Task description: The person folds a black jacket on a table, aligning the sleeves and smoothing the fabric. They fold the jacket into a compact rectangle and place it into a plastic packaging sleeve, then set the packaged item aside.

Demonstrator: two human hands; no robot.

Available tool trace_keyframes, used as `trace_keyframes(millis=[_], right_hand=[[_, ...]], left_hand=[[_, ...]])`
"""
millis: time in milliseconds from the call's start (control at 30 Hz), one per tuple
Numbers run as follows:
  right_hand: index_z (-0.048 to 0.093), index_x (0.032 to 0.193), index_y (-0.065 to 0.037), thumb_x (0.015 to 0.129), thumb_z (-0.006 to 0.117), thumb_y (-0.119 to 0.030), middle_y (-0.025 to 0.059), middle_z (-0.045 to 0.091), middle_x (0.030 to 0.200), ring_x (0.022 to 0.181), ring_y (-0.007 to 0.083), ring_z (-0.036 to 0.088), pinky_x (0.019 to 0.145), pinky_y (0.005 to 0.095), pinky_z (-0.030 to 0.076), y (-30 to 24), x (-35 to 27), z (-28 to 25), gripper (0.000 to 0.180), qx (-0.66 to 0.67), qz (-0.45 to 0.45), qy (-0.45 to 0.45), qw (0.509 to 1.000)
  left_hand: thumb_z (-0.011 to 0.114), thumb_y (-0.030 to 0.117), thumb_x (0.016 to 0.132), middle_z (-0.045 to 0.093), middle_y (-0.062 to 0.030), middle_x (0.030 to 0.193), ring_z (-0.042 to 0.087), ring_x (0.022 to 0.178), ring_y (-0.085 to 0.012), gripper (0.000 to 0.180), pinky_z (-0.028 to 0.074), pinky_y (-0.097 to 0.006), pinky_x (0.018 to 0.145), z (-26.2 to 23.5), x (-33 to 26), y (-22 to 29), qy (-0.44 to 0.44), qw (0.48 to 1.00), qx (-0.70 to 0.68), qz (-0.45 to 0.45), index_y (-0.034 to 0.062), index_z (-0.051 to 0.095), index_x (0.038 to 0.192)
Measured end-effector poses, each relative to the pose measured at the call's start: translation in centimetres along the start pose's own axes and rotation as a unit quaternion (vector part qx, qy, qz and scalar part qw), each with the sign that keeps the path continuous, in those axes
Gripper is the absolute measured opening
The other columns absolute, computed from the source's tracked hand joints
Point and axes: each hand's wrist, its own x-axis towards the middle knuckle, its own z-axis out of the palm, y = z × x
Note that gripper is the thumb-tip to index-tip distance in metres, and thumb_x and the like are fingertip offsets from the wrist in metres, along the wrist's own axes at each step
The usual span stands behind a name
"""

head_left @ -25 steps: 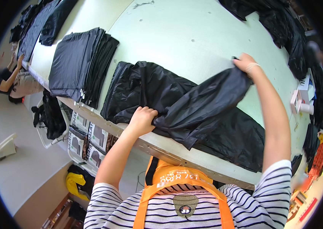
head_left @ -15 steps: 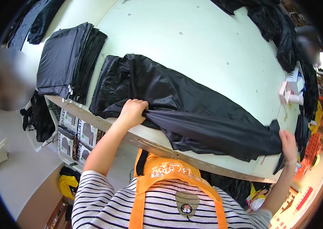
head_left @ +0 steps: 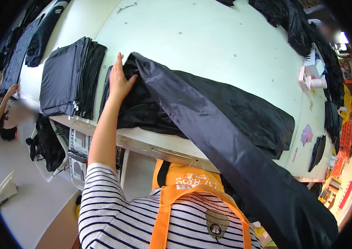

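Note:
A long piece of thin, shiny black fabric (head_left: 234, 99) lies along the front of the pale table. One long strip of it (head_left: 225, 137) is pulled up off the table and runs slantwise over the front edge toward the lower right. My left hand (head_left: 122, 83) rests at the fabric's left end, fingers stretched upward and thumb apart, gripping nothing. The strip's far end drops to the lower right corner, and my right hand does not show there. Left of my left hand stands a neat stack of folded black fabric pieces (head_left: 63, 79).
At the left, a co-worker's hand (head_left: 13, 89) touches dark fabric on the table. A pink-and-white box (head_left: 304, 79) and a white roll (head_left: 318, 83) sit at the right edge. More black fabric (head_left: 298, 31) is heaped far right. White baskets (head_left: 61, 137) stand below the table.
My left hand has let go of the fabric's near edge and moved up and left, opening. The upper strip has been lifted and swung toward the lower right; my right hand has left view.

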Motion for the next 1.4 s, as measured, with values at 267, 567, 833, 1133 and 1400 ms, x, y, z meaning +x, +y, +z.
trace_keyframes(millis=[267,567,833,1133,1400], right_hand=[[0.058,0.101,-0.001,0.097,0.044,-0.031,0.0082,0.06,0.092,0.083,0.02,0.058,0.078,0.0306,0.047,0.5,-0.4,-6.5,0.033,0.016,0.029,0.083,0.996],[0.059,0.1,-0.006,0.098,0.042,-0.037,0.0067,0.061,0.086,0.078,0.0216,0.059,0.076,0.0309,0.049,1.5,8.3,13.3,0.035,0.282,0.132,-0.07,0.948],[0.058,0.076,0.003,0.096,0.038,-0.033,0.0256,0.061,0.081,0.078,0.0442,0.057,0.073,0.0493,0.044,6.6,3.4,44.4,0.046,0.054,0.028,-0.166,0.984],[0.058,0.09,0.002,0.091,0.052,-0.04,0.0204,0.063,0.089,0.084,0.0362,0.06,0.077,0.0411,0.046,7.1,-1.0,46.3,0.043,0.169,0.169,-0.367,0.899],[0.055,0.111,0.006,0.082,0.066,-0.044,0.0143,0.058,0.087,0.044,0.0181,0.054,0.041,0.0274,0.044,12.5,-4.7,33.8,0.058,0.217,0.368,-0.426,0.798]], left_hand=[[0.054,0.0,0.07,0.064,-0.0153,0.107,0.056,0.108,-0.0342,0.041,0.041,-0.04,0.095,1.8,4.7,-0.2,0.071,0.995,-0.028,0.068,0.0062,0.061,0.11],[0.051,-0.011,0.063,0.068,-0.0132,0.085,0.064,0.09,-0.0254,0.018,0.048,-0.032,0.082,-2.0,0.8,0.7,-0.209,0.965,-0.15,0.041,-0.003,0.06,0.077],[0.048,-0.01,0.07,0.053,-0.0188,0.122,0.047,0.117,-0.0345,0.053,0.037,-0.043,0.099,0.5,0.1,16.6,-0.004,0.978,0.192,0.079,0.0028,0.053,0.121],[0.068,0.053,0.072,0.021,-0.0067,0.153,0.016,0.14,-0.0338,0.082,0.012,-0.062,0.107,15.8,-7.9,27.2,-0.272,0.916,0.201,0.216,0.0225,0.037,0.142],[0.046,0.065,0.083,0.024,-0.0153,0.15,0.019,0.139,-0.0367,0.082,0.009,-0.054,0.11,16.9,-6.0,33.8,-0.239,0.935,0.016,0.261,0.0077,0.035,0.141]])
